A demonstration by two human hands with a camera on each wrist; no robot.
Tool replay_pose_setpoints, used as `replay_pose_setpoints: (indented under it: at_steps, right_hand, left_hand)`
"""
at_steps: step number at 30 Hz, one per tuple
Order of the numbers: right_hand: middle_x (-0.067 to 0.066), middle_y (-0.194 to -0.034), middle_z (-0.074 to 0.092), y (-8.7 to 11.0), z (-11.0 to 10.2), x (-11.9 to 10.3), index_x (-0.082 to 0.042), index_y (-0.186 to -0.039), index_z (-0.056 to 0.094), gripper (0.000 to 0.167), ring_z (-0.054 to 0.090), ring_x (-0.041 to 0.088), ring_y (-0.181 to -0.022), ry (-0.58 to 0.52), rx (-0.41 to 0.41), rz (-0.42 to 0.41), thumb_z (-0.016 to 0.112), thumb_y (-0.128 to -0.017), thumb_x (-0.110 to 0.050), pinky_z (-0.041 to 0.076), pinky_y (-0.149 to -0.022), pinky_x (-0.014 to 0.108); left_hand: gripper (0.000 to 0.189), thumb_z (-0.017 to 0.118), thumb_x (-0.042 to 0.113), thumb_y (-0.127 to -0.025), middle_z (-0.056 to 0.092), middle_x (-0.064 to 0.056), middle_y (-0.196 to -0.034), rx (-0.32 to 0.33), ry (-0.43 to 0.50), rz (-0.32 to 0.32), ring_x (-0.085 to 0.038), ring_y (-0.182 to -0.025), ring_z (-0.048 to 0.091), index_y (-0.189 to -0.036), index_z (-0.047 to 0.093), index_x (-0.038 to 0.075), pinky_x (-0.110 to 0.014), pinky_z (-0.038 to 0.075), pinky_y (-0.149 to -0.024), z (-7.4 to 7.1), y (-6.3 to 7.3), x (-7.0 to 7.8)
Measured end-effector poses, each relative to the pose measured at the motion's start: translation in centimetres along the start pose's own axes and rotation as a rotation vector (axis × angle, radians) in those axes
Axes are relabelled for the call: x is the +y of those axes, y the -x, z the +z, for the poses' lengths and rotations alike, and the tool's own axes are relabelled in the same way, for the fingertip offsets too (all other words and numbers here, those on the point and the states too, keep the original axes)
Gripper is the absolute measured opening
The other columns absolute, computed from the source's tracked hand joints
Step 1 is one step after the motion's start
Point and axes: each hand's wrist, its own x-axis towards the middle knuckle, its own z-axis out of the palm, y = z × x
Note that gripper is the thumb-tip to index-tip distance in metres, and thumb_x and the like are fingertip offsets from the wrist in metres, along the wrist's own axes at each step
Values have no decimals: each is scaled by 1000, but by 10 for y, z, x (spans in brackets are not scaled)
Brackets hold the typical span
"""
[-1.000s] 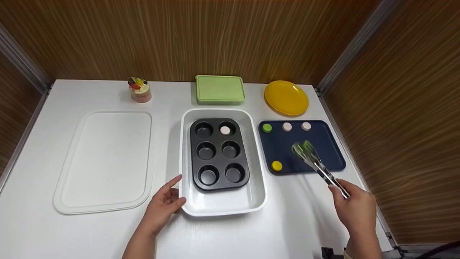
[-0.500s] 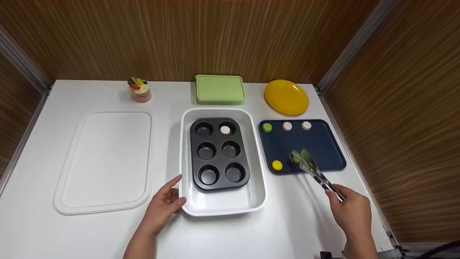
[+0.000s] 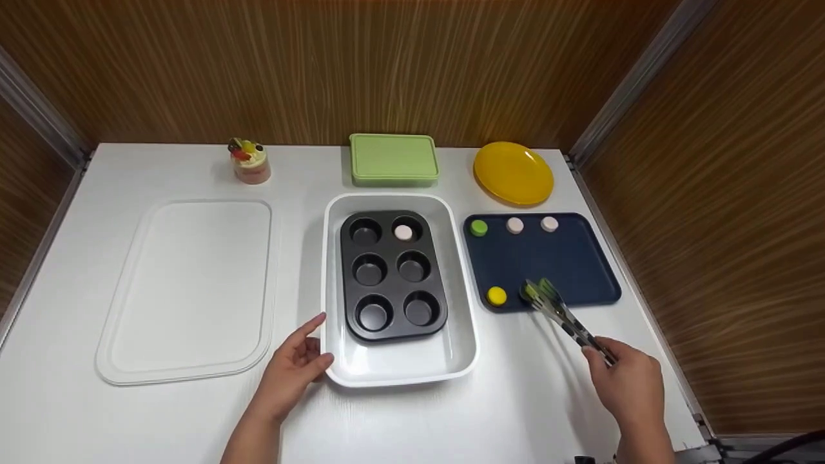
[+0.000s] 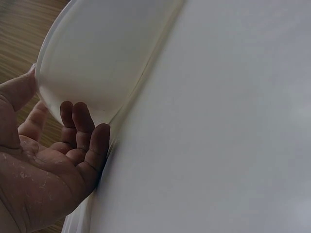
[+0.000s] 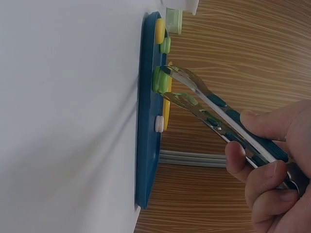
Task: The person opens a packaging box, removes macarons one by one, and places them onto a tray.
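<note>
My right hand (image 3: 630, 383) grips metal tongs (image 3: 570, 322), their tips down at the near side of the dark blue tray (image 3: 580, 270). In the right wrist view a green macaron (image 5: 159, 80) lies at the parted tips. A yellow macaron (image 3: 496, 296) sits just left of them; another green one (image 3: 479, 227) and two pale pink macarons (image 3: 515, 225) line the tray's far side. My left hand (image 3: 290, 370) touches the left rim of the white bin (image 3: 412, 374) with thumb and index finger; its other fingers curl loosely by the outer wall (image 4: 112, 73).
Inside the bin a black muffin pan (image 3: 393, 288) holds one pale pink macaron (image 3: 403, 232) in its far right cup. A white lid (image 3: 193, 290) lies at left. Farther back stand a dessert cup (image 3: 251, 164), a green lidded box (image 3: 394, 158) and a yellow plate (image 3: 514, 174).
My right hand has brought the tongs toward the tray's near edge and slightly left, lowering the tips around the green macaron. The left hand has stayed at the bin's rim.
</note>
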Motion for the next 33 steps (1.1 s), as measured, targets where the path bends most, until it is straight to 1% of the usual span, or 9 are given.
replay_pose_setpoints:
  at_steps: [9,11,16,19,21,23,27,28,33]
  right_hand:
    - [26,-93,77,0,1,1,10,-111,77,28,74,46,-88,3,-73,48,80,-94,-11,56,-75,61]
    - [26,-93,76,-1,2,2,11,-111,77,28,74,46,-87,2,-69,47,80,-94,-11,56,-74,61]
    - [25,-91,76,-2,3,2,10,-108,78,25,74,47,-86,3,-28,20,80,-92,-9,56,-74,63]
    - [25,-90,77,-3,2,3,10,-108,78,26,74,47,-86,6,-31,17,81,-92,-10,55,-74,63]
    - [24,-88,76,-3,1,2,9,-108,78,28,74,46,-84,9,-36,31,81,-91,-12,55,-73,62]
    - [22,-87,77,-4,-1,2,8,-109,78,29,74,43,-82,10,-31,62,82,-90,-14,56,-69,56]
    - [21,-86,77,-5,-6,-1,6,-108,79,30,73,39,-79,-6,25,110,82,-87,-16,52,-62,43]
    - [21,-86,77,-5,-7,-2,6,-108,80,30,72,38,-78,-12,39,115,82,-87,-16,50,-61,40]
    - [22,-86,77,-9,-6,-8,6,-110,79,31,71,36,-74,-39,84,96,82,-87,-15,48,-58,35]
  left_hand:
    - [70,74,-6,-93,62,-19,-108,11,-25,-6,-19,-89,63,-157,49,4,-29,55,-68,1,0,0]
    - [70,74,-6,-93,62,-19,-108,10,-24,-6,-19,-89,63,-157,49,4,-29,56,-68,1,0,0]
    - [70,74,-6,-93,62,-19,-108,7,-23,-2,-19,-89,63,-157,49,3,-29,55,-68,1,1,0]
    - [70,74,-7,-93,61,-19,-107,5,-18,1,-18,-88,62,-157,48,2,-29,55,-67,0,1,0]
    - [70,74,-8,-93,62,-19,-107,4,-17,1,-18,-88,62,-157,48,2,-28,54,-67,0,0,0]
    - [70,73,-7,-93,62,-18,-108,4,-19,1,-18,-88,62,-158,47,2,-28,54,-67,0,0,0]
    - [70,73,-6,-93,62,-19,-109,7,-25,-11,-19,-90,63,-158,47,3,-29,56,-68,1,0,1]
    - [70,73,-6,-93,62,-19,-109,9,-27,-13,-19,-91,63,-158,47,4,-29,56,-68,1,0,1]
    - [71,74,-6,-93,62,-20,-110,17,-28,-22,-20,-92,65,-158,48,4,-30,57,-69,2,1,2]
